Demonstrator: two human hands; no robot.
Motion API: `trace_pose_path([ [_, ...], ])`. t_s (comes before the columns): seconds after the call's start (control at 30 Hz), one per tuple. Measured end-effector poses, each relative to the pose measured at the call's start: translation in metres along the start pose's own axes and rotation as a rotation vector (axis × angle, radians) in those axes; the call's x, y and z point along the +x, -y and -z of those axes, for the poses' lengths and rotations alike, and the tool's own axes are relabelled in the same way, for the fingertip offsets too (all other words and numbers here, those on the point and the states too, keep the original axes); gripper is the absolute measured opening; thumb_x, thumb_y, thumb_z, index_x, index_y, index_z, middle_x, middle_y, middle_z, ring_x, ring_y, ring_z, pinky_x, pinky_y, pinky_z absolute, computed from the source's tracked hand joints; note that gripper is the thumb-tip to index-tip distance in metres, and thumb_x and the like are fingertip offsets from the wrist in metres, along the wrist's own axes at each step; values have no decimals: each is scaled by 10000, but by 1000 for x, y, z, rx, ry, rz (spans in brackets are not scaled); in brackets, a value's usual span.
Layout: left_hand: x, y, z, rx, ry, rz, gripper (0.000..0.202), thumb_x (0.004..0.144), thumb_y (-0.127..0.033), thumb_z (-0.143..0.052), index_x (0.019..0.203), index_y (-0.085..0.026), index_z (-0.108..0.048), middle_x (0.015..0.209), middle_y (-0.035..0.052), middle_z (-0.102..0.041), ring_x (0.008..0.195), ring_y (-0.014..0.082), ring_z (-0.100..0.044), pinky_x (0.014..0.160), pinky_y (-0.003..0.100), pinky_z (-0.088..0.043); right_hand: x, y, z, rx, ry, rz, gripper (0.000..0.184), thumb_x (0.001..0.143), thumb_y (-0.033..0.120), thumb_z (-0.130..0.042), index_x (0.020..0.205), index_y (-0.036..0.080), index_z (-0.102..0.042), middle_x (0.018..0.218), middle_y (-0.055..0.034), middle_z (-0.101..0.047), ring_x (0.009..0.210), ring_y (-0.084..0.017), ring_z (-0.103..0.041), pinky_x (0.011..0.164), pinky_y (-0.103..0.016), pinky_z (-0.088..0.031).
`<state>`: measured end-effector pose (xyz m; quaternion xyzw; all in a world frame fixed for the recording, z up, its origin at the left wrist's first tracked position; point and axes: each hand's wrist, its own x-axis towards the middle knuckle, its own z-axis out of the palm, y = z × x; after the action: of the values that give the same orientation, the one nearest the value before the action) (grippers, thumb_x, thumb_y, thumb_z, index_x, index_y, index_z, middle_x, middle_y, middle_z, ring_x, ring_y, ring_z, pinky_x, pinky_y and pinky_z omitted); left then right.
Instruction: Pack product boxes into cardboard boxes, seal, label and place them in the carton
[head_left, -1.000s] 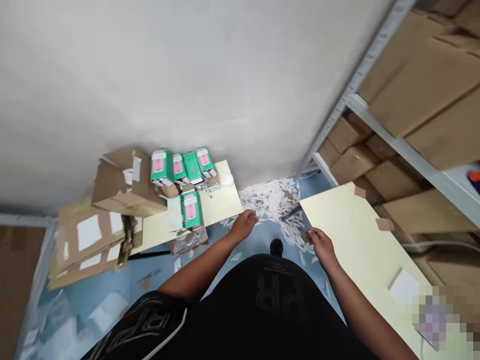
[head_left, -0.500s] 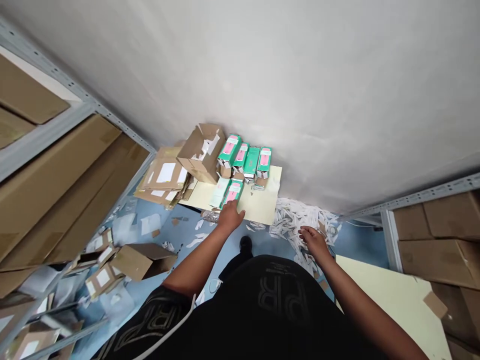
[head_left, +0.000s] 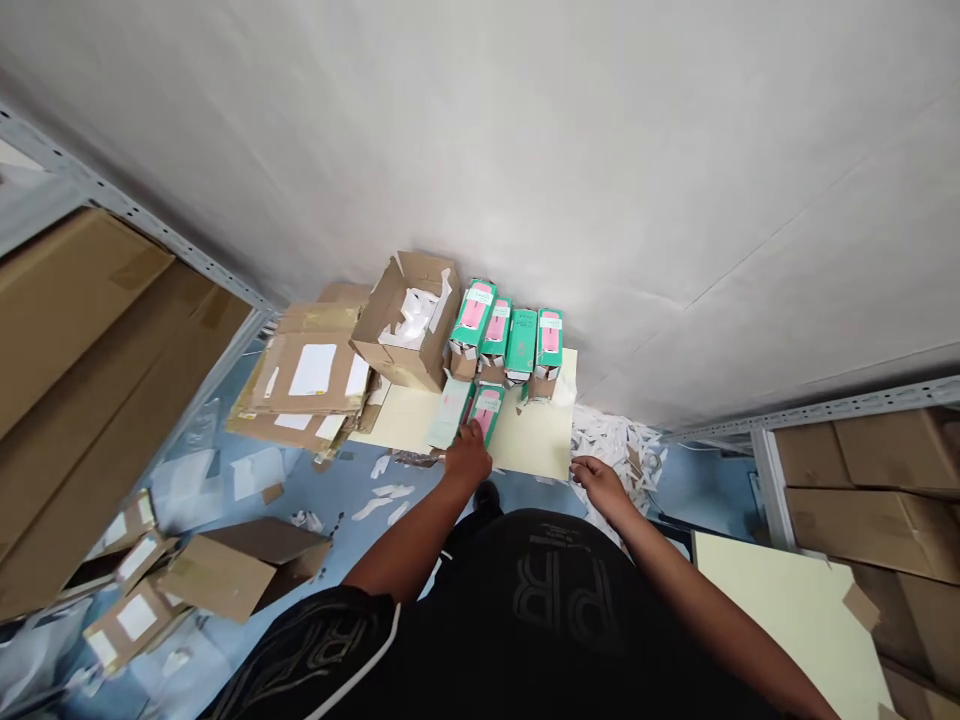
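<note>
Low over the floor, left hand (head_left: 467, 458) grips a green box (head_left: 485, 411); right hand (head_left: 596, 479) hangs loosely open.

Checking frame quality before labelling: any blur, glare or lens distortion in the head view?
Head view: strong wide-angle bend, the shelf rails splay outward at both sides. Light is even and soft, no glare on the wall. Green boxes are sharp enough to tell apart, though their print is unreadable. Left hand on the lone green box and right hand are slightly soft.
</note>
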<state>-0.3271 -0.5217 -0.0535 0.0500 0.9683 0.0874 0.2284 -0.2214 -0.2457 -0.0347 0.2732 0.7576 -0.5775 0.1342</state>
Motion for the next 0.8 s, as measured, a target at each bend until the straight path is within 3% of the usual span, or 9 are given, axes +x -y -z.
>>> trace_pose_path([
  [0.17,-11,14,39,-132,53,20,884,783,-362,-615,1570,-99,-311,1422,293,-521,1220,441,-588,988,503,-446,20,11,-20,-127,146,-34,268,768,459,-683,891,230,-753,872,-29,-756,775,-230,-702,810,-377,-546],
  [0.3,-27,30,59,-241,125,25,720,764,-409,-641,1426,-155,-513,1306,245,-631,1163,433,-632,946,479,-459,38,36,-58,-64,194,-71,271,753,444,-757,918,233,-721,814,-5,-724,748,-202,-678,791,-349,-547],
  [0.4,-40,40,67,-360,132,-2,606,737,-411,-683,1299,-197,-605,1227,197,-694,1118,404,-661,903,429,-476,43,61,-91,52,263,-227,398,752,540,-793,976,229,-687,883,-44,-726,759,-214,-684,729,-360,-572],
  [0.5,-53,41,75,-458,113,-51,578,723,-405,-708,1261,-210,-626,1196,164,-718,1073,378,-681,876,400,-484,39,84,-117,196,409,-440,572,782,718,-712,1047,213,-664,940,-104,-736,775,-256,-710,662,-397,-598],
  [0.57,-61,36,80,-466,94,-86,577,732,-399,-705,1272,-210,-625,1211,164,-712,1082,378,-676,871,398,-487,36,95,-130,314,483,-498,597,820,754,-651,1079,216,-664,951,-116,-747,805,-259,-721,664,-391,-605],
  [0.7,-75,23,86,-421,43,-102,710,746,-453,-729,1381,-181,-568,1304,208,-653,1183,415,-628,945,435,-475,36,112,-145,461,475,-486,452,910,619,-629,1128,224,-661,987,-89,-767,841,-226,-729,723,-369,-608],
  [0.8,-77,25,91,-563,-11,-160,808,779,-602,-722,1443,-182,-534,1428,220,-568,1284,431,-565,1020,469,-457,40,121,-145,500,393,-431,356,915,497,-625,1128,213,-657,935,-70,-776,819,-226,-733,748,-376,-612],
])
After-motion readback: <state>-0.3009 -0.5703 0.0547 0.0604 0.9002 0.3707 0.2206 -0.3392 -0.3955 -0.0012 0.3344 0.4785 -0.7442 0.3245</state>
